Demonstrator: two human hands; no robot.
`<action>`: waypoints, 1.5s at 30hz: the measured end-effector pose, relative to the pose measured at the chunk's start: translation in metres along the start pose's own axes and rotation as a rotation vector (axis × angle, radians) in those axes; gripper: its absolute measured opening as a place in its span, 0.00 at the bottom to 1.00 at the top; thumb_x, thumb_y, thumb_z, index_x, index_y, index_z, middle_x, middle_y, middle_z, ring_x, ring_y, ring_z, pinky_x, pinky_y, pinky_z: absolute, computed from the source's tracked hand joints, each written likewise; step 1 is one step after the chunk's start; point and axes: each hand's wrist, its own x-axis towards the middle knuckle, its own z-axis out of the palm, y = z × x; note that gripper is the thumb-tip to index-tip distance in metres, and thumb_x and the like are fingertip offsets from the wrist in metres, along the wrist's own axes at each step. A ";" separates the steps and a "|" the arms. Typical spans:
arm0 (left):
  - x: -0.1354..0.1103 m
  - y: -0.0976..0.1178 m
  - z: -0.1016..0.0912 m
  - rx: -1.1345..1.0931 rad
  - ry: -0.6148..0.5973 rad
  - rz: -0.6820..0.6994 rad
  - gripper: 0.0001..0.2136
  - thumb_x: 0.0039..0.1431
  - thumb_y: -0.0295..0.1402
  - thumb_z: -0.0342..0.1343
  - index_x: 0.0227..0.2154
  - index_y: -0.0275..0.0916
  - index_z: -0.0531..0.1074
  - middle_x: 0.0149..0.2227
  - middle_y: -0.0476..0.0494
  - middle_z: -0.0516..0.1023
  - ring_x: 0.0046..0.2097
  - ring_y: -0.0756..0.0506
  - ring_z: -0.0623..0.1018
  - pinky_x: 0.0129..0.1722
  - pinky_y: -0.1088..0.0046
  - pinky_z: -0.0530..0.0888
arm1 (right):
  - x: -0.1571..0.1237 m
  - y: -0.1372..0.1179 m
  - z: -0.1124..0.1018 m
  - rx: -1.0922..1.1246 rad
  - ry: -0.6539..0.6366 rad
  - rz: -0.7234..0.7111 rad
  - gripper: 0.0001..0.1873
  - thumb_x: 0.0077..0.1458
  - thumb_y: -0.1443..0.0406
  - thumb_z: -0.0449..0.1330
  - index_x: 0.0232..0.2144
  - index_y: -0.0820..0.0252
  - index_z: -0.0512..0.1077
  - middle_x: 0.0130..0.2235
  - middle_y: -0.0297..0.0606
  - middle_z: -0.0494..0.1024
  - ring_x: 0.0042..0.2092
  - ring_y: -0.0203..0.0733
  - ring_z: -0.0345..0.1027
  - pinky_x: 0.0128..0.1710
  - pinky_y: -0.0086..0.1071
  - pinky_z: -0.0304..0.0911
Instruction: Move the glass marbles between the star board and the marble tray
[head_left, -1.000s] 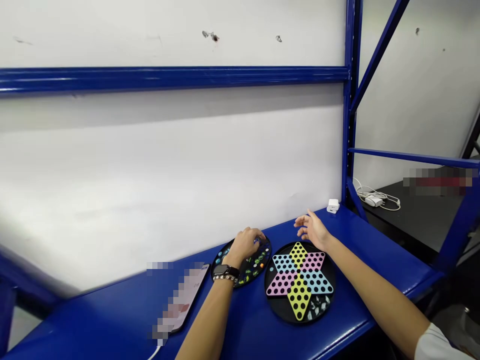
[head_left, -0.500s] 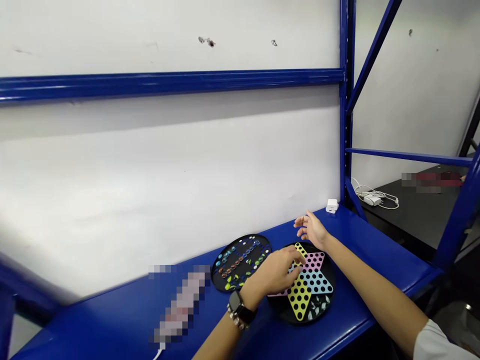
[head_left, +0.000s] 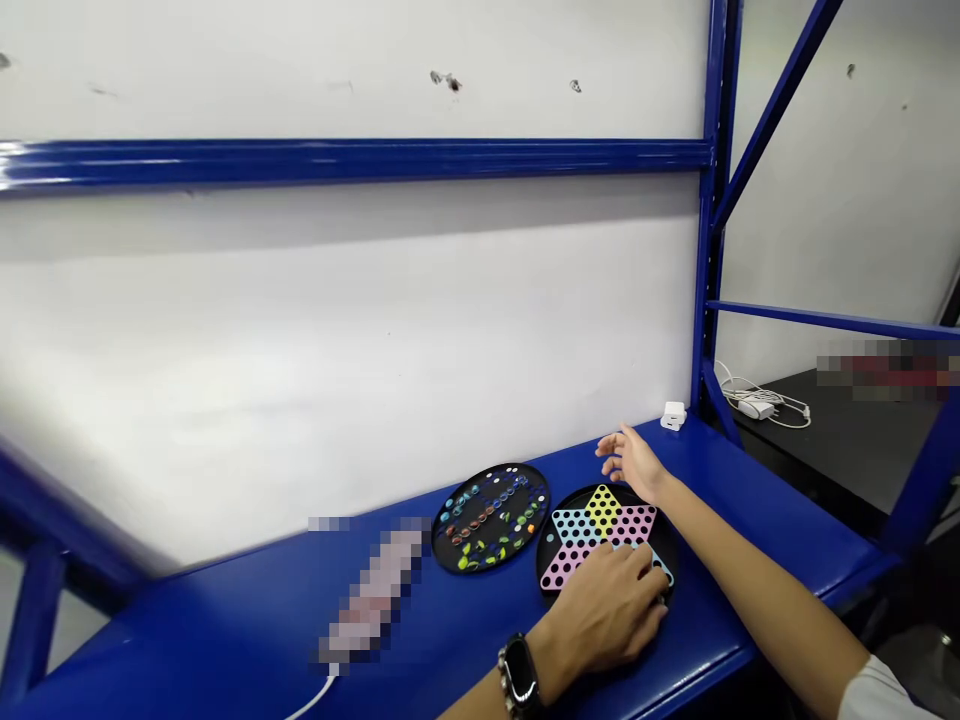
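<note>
A round black Chinese checkers board [head_left: 547,560] lies on the blue shelf, with a star of yellow, pink and light blue dotted with black holes. My left hand [head_left: 604,610], with a dark watch [head_left: 520,672] and a beaded bracelet, bends palm down over its lower right part. Its thumb and fingertips close around a small clear marble [head_left: 663,600] at the rim, mostly hidden. The lower star points are covered by this hand. Above the board's far right edge, my right hand [head_left: 632,465] hangs open and empty, fingers apart and curved.
A second round black tray [head_left: 491,562] holds many coloured marbles, left of the board. A pixelated strip [head_left: 375,590] with a white cable lies further left. White chargers [head_left: 673,415] stand near the blue rack post [head_left: 709,250]. Behind is a white wall.
My left hand has moved from above the board's left side down to its lower right rim, and its fingers have closed. My right hand stays nearly still. The view has shifted slightly.
</note>
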 end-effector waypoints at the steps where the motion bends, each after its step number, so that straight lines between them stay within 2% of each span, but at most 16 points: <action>1: -0.001 0.000 0.001 -0.004 -0.001 0.006 0.08 0.66 0.40 0.49 0.42 0.43 0.66 0.41 0.46 0.74 0.38 0.46 0.75 0.33 0.69 0.66 | -0.001 0.000 0.001 0.000 0.002 0.000 0.24 0.62 0.48 0.49 0.29 0.59 0.72 0.34 0.39 0.74 0.26 0.34 0.66 0.23 0.27 0.59; 5: -0.003 0.002 0.003 -0.020 -0.008 0.004 0.10 0.65 0.43 0.50 0.42 0.44 0.66 0.42 0.48 0.74 0.39 0.46 0.75 0.34 0.68 0.67 | -0.002 -0.001 0.003 0.007 0.003 0.005 0.24 0.63 0.49 0.48 0.29 0.60 0.72 0.34 0.39 0.73 0.26 0.33 0.66 0.23 0.27 0.58; 10: -0.004 0.003 0.006 -0.009 -0.015 -0.020 0.10 0.66 0.43 0.47 0.39 0.43 0.68 0.40 0.47 0.73 0.37 0.46 0.75 0.34 0.67 0.67 | -0.002 -0.001 0.002 0.006 0.003 0.011 0.23 0.62 0.50 0.49 0.30 0.60 0.72 0.34 0.39 0.73 0.26 0.34 0.66 0.23 0.28 0.58; 15: -0.002 0.002 0.003 0.000 -0.043 0.040 0.10 0.66 0.43 0.48 0.37 0.43 0.68 0.38 0.47 0.75 0.34 0.47 0.75 0.31 0.68 0.65 | -0.002 0.000 0.002 0.009 -0.014 0.003 0.24 0.62 0.48 0.50 0.30 0.60 0.72 0.35 0.39 0.73 0.26 0.34 0.66 0.24 0.27 0.59; 21: 0.001 -0.001 0.002 -0.002 -0.034 0.106 0.07 0.65 0.37 0.49 0.32 0.42 0.68 0.34 0.50 0.76 0.28 0.50 0.74 0.25 0.70 0.61 | 0.000 0.001 0.001 0.014 -0.022 0.007 0.24 0.62 0.48 0.49 0.29 0.59 0.72 0.34 0.39 0.74 0.26 0.34 0.66 0.23 0.27 0.58; 25: 0.000 0.000 0.010 -0.020 -0.032 0.105 0.10 0.64 0.38 0.50 0.28 0.41 0.68 0.30 0.50 0.76 0.25 0.50 0.73 0.23 0.70 0.59 | 0.001 0.003 -0.001 0.006 -0.022 0.009 0.23 0.62 0.48 0.50 0.30 0.59 0.72 0.35 0.39 0.74 0.26 0.34 0.66 0.24 0.28 0.59; 30: -0.002 -0.003 0.015 -0.022 -0.012 0.094 0.13 0.63 0.38 0.50 0.24 0.41 0.67 0.28 0.52 0.76 0.23 0.51 0.71 0.21 0.71 0.57 | 0.001 0.004 -0.001 -0.004 -0.018 0.006 0.23 0.62 0.49 0.49 0.30 0.59 0.72 0.35 0.39 0.74 0.27 0.35 0.66 0.24 0.28 0.59; 37: -0.003 -0.005 0.017 -0.091 0.024 0.075 0.12 0.62 0.34 0.52 0.22 0.40 0.66 0.26 0.52 0.76 0.24 0.52 0.70 0.24 0.74 0.60 | 0.000 0.003 0.001 -0.016 -0.030 0.009 0.22 0.62 0.49 0.50 0.31 0.60 0.72 0.34 0.39 0.74 0.26 0.34 0.66 0.23 0.27 0.57; 40: -0.003 -0.016 0.010 -0.132 0.075 0.016 0.12 0.62 0.32 0.50 0.22 0.39 0.65 0.26 0.52 0.75 0.25 0.52 0.70 0.25 0.75 0.61 | -0.003 0.001 0.004 0.007 -0.073 0.011 0.21 0.62 0.50 0.51 0.30 0.60 0.71 0.32 0.38 0.73 0.22 0.31 0.61 0.18 0.25 0.49; 43: 0.004 -0.039 -0.007 -0.157 0.221 -0.171 0.15 0.66 0.31 0.44 0.23 0.39 0.66 0.26 0.50 0.74 0.27 0.51 0.71 0.29 0.74 0.64 | -0.006 0.003 0.010 0.045 -0.180 0.082 0.24 0.62 0.48 0.48 0.30 0.60 0.69 0.27 0.36 0.73 0.17 0.28 0.52 0.15 0.24 0.39; 45: 0.015 -0.057 -0.018 -0.171 0.339 -0.299 0.16 0.68 0.31 0.40 0.26 0.39 0.68 0.28 0.48 0.75 0.30 0.50 0.72 0.32 0.74 0.66 | -0.009 0.008 0.015 0.060 -0.283 0.179 0.25 0.62 0.46 0.48 0.28 0.59 0.68 0.23 0.34 0.71 0.16 0.29 0.51 0.14 0.23 0.39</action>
